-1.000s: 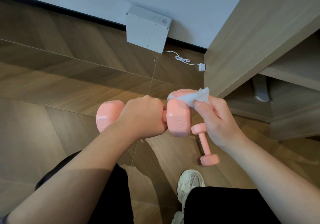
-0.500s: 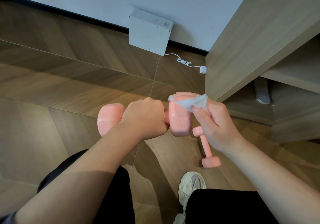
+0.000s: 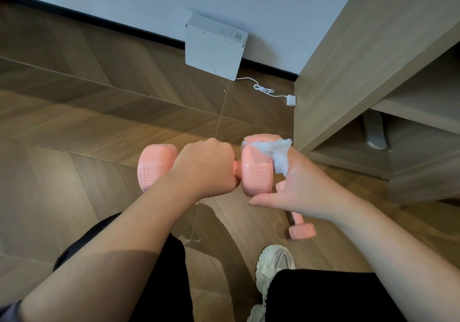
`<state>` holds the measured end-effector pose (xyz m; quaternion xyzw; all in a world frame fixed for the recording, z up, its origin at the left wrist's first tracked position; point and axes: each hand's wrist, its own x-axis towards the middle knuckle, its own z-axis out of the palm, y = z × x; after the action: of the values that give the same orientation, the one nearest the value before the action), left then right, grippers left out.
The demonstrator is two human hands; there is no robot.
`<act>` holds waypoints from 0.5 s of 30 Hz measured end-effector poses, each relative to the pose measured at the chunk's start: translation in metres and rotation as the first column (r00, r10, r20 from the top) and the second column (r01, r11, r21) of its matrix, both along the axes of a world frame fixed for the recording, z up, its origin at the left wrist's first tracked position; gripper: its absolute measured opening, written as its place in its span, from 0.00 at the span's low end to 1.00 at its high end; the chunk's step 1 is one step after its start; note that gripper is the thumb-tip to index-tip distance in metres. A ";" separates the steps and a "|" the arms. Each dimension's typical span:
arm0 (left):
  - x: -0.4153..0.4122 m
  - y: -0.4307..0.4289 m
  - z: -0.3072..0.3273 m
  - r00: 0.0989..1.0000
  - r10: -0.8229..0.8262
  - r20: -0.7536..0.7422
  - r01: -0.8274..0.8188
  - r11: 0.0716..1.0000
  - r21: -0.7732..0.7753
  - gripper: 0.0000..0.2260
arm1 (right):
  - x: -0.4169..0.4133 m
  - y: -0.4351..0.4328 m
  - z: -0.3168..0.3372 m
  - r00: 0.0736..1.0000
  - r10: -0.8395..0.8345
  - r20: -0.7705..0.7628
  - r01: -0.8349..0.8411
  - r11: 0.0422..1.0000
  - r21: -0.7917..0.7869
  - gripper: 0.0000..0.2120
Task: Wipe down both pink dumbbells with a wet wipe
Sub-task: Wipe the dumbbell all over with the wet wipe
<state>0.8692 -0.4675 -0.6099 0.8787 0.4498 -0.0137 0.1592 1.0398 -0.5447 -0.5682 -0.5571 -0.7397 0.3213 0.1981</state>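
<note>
My left hand [image 3: 206, 167] grips the raised dumbbell [image 3: 256, 170], hiding its handle. My right hand [image 3: 296, 187] clasps the wet wipe [image 3: 276, 152] round its right head, fingertips hidden. The second dumbbell [image 3: 302, 231] lies floored, partly behind my wrist, near my shoe [image 3: 275, 263] and the cabinet [image 3: 348, 60].

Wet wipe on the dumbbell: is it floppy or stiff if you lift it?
Probably floppy: the wet wipe drapes in crumpled folds over the dumbbell end. Likely light too: it looks thin and bunches against the right hand.
</note>
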 end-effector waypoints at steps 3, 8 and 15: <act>-0.002 0.001 -0.003 1.000 -0.030 0.008 0.029 0.999 0.037 0.11 | -0.005 0.000 0.000 1.000 -0.005 0.010 0.004 0.995 0.096 0.24; -0.010 0.004 0.001 0.998 -0.036 0.041 0.030 0.989 0.146 0.10 | -0.012 -0.002 -0.002 0.949 -0.228 -0.217 0.225 0.974 -0.036 0.21; -0.016 -0.006 0.005 0.961 0.172 0.216 -0.260 0.830 0.494 0.11 | -0.024 0.004 -0.007 0.661 -0.592 -0.461 0.428 0.802 -0.417 0.18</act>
<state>0.8534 -0.4732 -0.6045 0.8304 0.5190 0.1972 -0.0464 1.0160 -0.5407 -0.5751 -0.6425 -0.4054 0.5015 0.4139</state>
